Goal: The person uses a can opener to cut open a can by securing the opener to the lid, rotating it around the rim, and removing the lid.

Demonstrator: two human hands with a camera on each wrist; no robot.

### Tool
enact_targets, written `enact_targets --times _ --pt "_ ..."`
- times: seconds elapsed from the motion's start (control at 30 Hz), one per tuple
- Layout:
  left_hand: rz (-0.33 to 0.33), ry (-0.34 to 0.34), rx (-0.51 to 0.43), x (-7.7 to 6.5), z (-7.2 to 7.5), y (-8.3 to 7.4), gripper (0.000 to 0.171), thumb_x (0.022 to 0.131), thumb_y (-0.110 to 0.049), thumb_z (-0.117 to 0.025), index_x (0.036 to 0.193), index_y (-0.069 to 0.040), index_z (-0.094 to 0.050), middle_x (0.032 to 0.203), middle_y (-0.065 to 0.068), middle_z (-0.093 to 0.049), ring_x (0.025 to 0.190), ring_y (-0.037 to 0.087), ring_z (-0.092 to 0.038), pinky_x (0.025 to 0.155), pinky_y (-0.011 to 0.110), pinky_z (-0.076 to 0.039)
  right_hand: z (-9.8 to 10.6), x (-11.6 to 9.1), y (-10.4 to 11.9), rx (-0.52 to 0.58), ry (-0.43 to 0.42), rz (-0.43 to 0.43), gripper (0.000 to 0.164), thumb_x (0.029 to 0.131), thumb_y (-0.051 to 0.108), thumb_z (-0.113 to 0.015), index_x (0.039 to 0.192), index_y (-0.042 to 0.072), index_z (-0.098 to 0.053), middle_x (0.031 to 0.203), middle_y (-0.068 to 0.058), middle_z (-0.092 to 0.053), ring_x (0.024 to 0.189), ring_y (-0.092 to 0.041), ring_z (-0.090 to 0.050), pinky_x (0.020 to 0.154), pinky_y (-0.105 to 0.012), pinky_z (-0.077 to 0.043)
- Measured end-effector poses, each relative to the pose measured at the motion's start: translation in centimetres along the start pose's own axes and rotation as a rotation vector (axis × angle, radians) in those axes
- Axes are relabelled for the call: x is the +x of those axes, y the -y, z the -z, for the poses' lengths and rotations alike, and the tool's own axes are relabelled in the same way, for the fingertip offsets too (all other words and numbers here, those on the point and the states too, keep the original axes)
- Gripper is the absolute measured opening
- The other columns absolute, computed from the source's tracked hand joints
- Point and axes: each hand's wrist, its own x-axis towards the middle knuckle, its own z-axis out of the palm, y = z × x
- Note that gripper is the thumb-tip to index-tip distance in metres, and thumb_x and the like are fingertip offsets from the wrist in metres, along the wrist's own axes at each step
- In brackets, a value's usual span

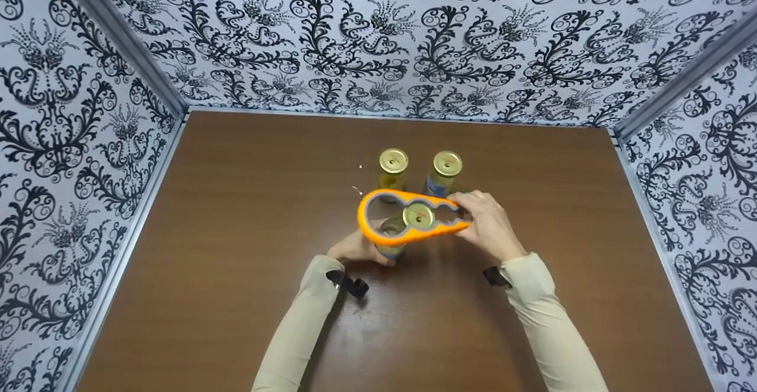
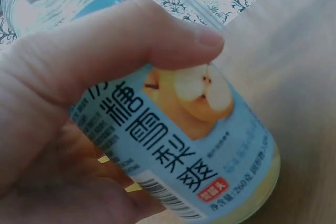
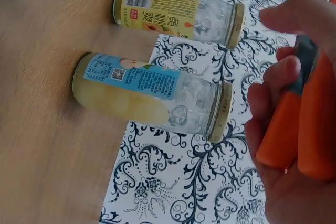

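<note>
My left hand (image 1: 358, 247) grips a glass jar (image 2: 184, 145) with a blue label showing cut pears, thumb across the label. Seen from the head, the mouth of that jar (image 1: 391, 226) shows through the big loop of an orange jar opener (image 1: 362, 210) with a grey inner edge. The handle end of the opener is in my right hand (image 1: 489, 226), fingers curled round it. A gold lid (image 1: 418, 217) sits between the opener's notched arms, beside the jar's mouth. The lid is outside both wrist views.
Two lidded jars stand behind my hands, one with a yellow label (image 3: 173, 11) and one with a blue label (image 3: 136, 77). Small light drops (image 1: 357, 190) lie on the brown table (image 1: 266, 203). Patterned walls (image 1: 378, 43) enclose the table at the back and sides.
</note>
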Motion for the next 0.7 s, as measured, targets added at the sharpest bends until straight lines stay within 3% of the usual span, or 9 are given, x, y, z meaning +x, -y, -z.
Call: enact_targets --times 0.27,0.5,0.7 --pt "-0.042 -0.089 -0.013 0.3 0.9 0.9 0.056 0.061 0.010 -0.082 0.113 0.006 -0.061 0.100 0.007 -0.065 0.093 0.019 -0.058 0.090 0.032 -0.044 0.4 -2.0 -0.5 -0.105 -0.089 -0.199 0.039 0.064 0.019 -0.086 0.099 0.014 -0.069 0.080 -0.005 -0.066 0.070 -0.029 -0.057 0.059 -0.046 -0.044" --pt "-0.029 -0.151 0.006 0.0 3.1 0.9 0.062 0.062 0.012 -0.082 0.120 0.007 -0.059 0.108 0.013 -0.066 0.099 0.022 -0.059 0.094 0.034 -0.044 0.9 -3.5 -1.6 -0.151 -0.145 -0.312 0.038 0.063 0.017 -0.083 0.097 0.016 -0.069 0.073 -0.007 -0.064 0.061 -0.030 -0.056 0.052 -0.048 -0.041" --pt "0.007 -0.221 0.072 -0.1 5.0 0.7 0.065 0.063 0.009 -0.082 0.123 0.008 -0.057 0.110 0.019 -0.064 0.103 0.033 -0.057 0.096 0.046 -0.042 1.2 -5.0 -2.0 -0.138 -0.148 -0.376 0.039 0.062 0.015 -0.083 0.099 0.014 -0.068 0.074 -0.009 -0.065 0.059 -0.031 -0.055 0.051 -0.049 -0.040"
